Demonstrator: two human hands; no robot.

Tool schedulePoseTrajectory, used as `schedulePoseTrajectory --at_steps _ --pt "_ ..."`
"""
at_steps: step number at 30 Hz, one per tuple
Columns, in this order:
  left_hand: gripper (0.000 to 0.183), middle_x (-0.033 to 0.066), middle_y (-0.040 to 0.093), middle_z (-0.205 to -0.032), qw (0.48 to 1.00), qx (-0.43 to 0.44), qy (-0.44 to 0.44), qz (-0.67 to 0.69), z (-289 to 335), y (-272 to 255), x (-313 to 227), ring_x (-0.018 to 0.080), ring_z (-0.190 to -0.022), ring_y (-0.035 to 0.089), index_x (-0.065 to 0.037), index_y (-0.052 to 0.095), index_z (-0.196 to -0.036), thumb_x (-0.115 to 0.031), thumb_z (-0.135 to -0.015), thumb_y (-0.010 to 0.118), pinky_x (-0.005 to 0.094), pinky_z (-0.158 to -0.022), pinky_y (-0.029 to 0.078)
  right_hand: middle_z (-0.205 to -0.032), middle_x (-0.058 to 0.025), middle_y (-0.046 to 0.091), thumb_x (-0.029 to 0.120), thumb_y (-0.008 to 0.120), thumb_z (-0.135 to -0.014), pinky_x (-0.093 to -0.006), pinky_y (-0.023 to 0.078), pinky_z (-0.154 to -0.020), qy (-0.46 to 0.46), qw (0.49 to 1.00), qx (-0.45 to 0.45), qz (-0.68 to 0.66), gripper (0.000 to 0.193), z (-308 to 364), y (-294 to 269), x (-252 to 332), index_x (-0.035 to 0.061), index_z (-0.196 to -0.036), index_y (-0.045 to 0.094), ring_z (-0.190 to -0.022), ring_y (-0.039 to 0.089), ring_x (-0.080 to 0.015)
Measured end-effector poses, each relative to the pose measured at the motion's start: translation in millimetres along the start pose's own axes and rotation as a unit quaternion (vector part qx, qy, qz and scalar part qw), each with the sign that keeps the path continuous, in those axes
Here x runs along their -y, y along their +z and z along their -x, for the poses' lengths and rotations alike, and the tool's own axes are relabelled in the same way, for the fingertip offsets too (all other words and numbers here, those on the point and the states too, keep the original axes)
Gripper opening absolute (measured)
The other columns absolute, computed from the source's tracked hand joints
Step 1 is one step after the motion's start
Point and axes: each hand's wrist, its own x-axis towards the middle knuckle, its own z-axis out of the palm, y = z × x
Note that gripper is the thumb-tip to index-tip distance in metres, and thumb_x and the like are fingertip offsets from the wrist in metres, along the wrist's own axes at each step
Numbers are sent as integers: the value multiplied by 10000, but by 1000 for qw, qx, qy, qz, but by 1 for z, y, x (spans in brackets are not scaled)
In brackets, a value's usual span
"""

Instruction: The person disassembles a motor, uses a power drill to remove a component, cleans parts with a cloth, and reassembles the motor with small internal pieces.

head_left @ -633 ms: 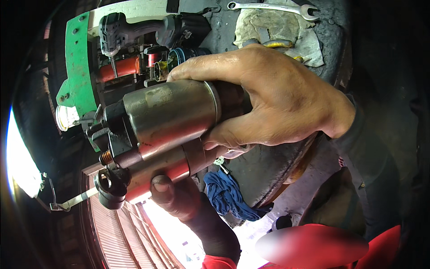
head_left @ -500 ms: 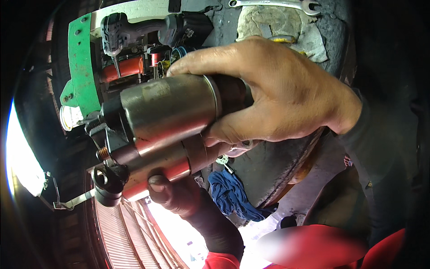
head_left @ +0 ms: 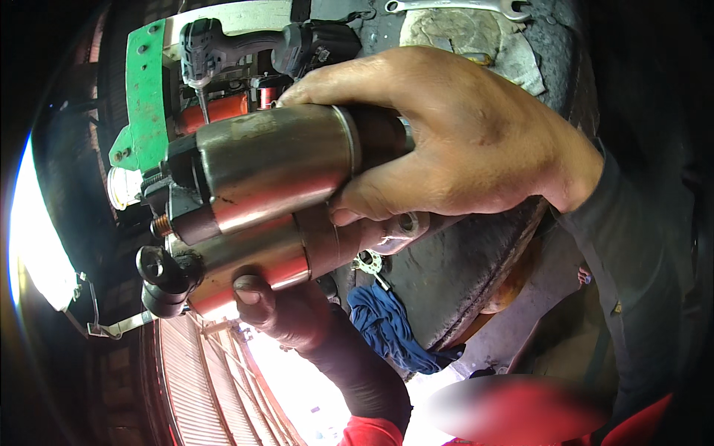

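My right hand point(head_left: 461, 141) reaches in from the right and is closed over the top of a starter motor point(head_left: 275, 163). The motor is a steel cylinder with a smaller cylinder point(head_left: 253, 260) under it and a threaded stud at the left end. It is held up close to the camera. Another hand point(head_left: 275, 305), on an arm with a red sleeve rising from the lower edge, supports the motor from beneath with its thumb on the lower cylinder. It seems to belong to another person. My left hand is not visible.
Behind the motor, a dark cordless drill point(head_left: 245, 44) lies by a green metal plate point(head_left: 145, 97). A wrench point(head_left: 446, 6) and a dirty rag point(head_left: 461, 37) lie at the top. A blue cloth point(head_left: 387, 327) lies under a dark round surface point(head_left: 461, 290). A ribbed shutter point(head_left: 193, 372) is lower left.
The motor and both hands on it have shifted slightly up and right in the picture. The grips look the same.
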Motion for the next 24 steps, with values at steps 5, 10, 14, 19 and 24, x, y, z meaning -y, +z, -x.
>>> schedulePoseTrajectory --at_steps 5,10,14,19,24 --pt "506 120 657 -1393 995 86 -33 37 7 -7 -5 233 -1356 591 -40 642 -1358 -416 -1032 733 499 -1214 442 -1063 -193 779 228 851 -746 -422 595 -892 21 999 24 -43 557 -2 -4 8 4 -1241 733 -969 767 -338" --pt "634 147 610 -1421 999 1 -48 19 13 -1 -6 263 -1351 570 -6 568 -1439 -472 -1034 714 507 -1197 439 -1284 -223 755 212 980 -714 -412 548 -1076 48 995 84 9 834 -1 -13 14 -36 -1429 628 -1215 736 -352" --pt "851 172 561 -1448 997 -49 -35 -40 17 8 -1 304 -1340 559 47 505 -1470 -580 -948 749 499 -1153 457 -1316 -222 744 241 988 -720 -420 538 -1100 27 996 84 -15 863 -3 -13 12 -49 -1441 614 -1239 726 -352" --pt "808 193 657 -1297 985 -119 -39 -118 34 -3 13 318 -1208 647 88 623 -1300 -594 -894 778 491 -1072 524 -1335 -224 733 250 1002 -704 -423 525 -1112 22 996 84 7 893 -3 -14 12 -60 -1444 609 -1263 715 -346" --pt "859 184 686 -1277 913 -58 78 -396 42 -37 26 324 -1234 655 54 664 -1266 -705 -879 775 496 -1072 531 -1344 -226 726 268 1001 -714 -422 519 -1112 21 994 103 1 903 -5 -17 10 -74 -1446 599 -1263 712 -346"
